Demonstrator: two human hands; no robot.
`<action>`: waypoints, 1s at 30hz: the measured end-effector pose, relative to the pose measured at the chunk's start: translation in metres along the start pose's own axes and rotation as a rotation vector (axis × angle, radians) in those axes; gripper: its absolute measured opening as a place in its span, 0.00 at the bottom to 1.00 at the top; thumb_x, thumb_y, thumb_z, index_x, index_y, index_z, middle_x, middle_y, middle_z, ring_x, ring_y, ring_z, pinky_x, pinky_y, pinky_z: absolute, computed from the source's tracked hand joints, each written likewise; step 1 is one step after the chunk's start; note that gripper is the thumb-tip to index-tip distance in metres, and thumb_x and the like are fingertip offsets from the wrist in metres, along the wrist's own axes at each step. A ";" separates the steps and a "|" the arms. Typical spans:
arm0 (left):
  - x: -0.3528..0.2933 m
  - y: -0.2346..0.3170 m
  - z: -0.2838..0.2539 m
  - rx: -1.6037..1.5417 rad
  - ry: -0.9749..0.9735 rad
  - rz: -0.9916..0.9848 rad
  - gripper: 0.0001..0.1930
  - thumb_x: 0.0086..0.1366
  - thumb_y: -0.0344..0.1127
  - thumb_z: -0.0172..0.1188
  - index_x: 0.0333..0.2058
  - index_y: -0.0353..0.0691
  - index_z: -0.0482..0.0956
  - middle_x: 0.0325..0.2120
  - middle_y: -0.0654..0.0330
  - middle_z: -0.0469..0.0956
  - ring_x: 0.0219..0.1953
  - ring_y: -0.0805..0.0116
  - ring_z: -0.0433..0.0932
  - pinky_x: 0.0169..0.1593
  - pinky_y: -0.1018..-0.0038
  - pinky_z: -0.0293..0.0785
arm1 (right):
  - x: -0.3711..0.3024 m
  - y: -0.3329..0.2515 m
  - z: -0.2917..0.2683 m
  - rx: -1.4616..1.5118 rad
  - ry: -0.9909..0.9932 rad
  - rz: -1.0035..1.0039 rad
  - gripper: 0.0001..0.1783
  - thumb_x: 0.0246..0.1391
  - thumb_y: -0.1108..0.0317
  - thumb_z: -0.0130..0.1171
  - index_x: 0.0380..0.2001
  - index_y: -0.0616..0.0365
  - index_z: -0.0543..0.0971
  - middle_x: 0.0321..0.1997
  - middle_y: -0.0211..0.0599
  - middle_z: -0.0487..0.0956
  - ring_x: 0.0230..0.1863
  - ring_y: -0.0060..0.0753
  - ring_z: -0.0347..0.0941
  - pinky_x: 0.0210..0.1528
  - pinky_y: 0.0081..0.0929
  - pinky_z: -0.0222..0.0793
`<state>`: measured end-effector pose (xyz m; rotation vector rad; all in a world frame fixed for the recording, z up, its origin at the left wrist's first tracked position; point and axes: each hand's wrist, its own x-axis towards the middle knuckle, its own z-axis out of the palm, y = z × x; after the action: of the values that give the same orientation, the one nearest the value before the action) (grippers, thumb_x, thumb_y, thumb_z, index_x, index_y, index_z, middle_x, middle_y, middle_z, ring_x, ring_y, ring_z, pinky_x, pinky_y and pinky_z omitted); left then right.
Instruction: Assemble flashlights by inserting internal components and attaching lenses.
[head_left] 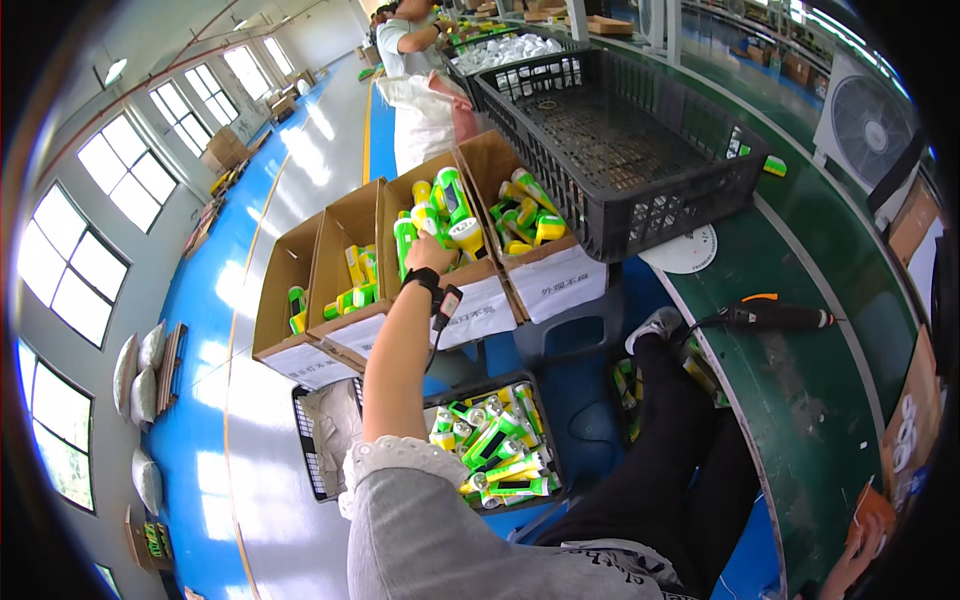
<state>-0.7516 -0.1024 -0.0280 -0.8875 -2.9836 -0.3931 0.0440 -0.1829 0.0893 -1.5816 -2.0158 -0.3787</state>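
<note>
Windows and floor: tall panes (pixel 115 155) line the far left wall above a blue-and-grey floor (pixel 208 385).
Leftmost carton: this cardboard box (pixel 285 260) holds a few green-and-yellow torches (pixel 297 308) near its bottom.
Second carton: its torches (pixel 360 270) stand between cardboard walls, in a low heap.
Third carton and left hand: the left hand (pixel 430 252), a black band (pixel 424 280) at its wrist, reaches in among torches (pixel 455 200) piled to the rim; whether its fingers are closed on one, I cannot tell.
Lower crate: below the cartons, a black crate (pixel 543 418) carries a jumbled heap of more torches (pixel 500 440).
Step in hand: probably placing a torch in the third carton or picking one from it.
Next move: seems to call for lifting the hand clear without toppling the pile.
Fourth carton: more torches (pixel 525 212), just beside a large black crate (pixel 690 215).
Green bench: a dark corded tool (pixel 770 316) lies on it.
Right hand: at the lower right edge, the right hand (pixel 858 552) is at an orange piece (pixel 872 512); its grip is unclear.
</note>
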 end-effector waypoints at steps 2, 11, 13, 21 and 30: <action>0.008 -0.004 0.018 0.011 0.160 -0.095 0.37 0.49 0.43 0.62 0.54 0.31 0.58 0.42 0.45 0.74 0.44 0.53 0.75 0.45 0.60 0.73 | -0.004 -0.016 0.003 0.151 -0.005 0.058 0.11 0.56 0.67 0.53 0.36 0.65 0.77 0.40 0.46 0.76 0.43 0.46 0.70 0.48 0.37 0.65; -0.126 0.059 -0.026 -1.832 -0.377 0.104 0.19 0.56 0.22 0.47 0.47 0.39 0.60 0.37 0.55 0.71 0.38 0.60 0.76 0.39 0.62 0.77 | -0.066 -0.061 0.063 0.777 -0.219 0.257 0.10 0.57 0.70 0.47 0.39 0.65 0.73 0.37 0.40 0.74 0.34 0.29 0.71 0.38 0.24 0.67; -0.222 0.089 -0.033 -1.842 -0.599 0.093 0.21 0.57 0.20 0.46 0.49 0.39 0.57 0.39 0.53 0.71 0.45 0.57 0.74 0.43 0.61 0.76 | -0.049 -0.119 0.083 1.073 -0.331 0.442 0.10 0.53 0.72 0.51 0.37 0.66 0.74 0.31 0.43 0.76 0.32 0.29 0.74 0.36 0.24 0.71; -0.454 0.160 0.038 -1.681 -1.311 -0.238 0.21 0.65 0.31 0.45 0.57 0.41 0.57 0.51 0.57 0.67 0.53 0.66 0.67 0.56 0.70 0.62 | -0.040 -0.189 0.151 1.119 -0.783 0.292 0.41 0.47 0.66 0.61 0.60 0.58 0.51 0.41 0.53 0.76 0.40 0.51 0.76 0.41 0.33 0.70; -0.479 0.169 0.124 -1.404 -1.534 -0.379 0.14 0.67 0.44 0.45 0.40 0.39 0.67 0.28 0.61 0.72 0.28 0.70 0.74 0.33 0.72 0.72 | -0.093 -0.148 0.160 1.334 -1.182 0.753 0.45 0.53 0.66 0.53 0.65 0.44 0.36 0.29 0.42 0.73 0.17 0.28 0.73 0.17 0.20 0.71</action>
<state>-0.2504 -0.1936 -0.1435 -0.5640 -3.5009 -3.4411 -0.1210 -0.2127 -0.0775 -1.4014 -1.2987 2.0848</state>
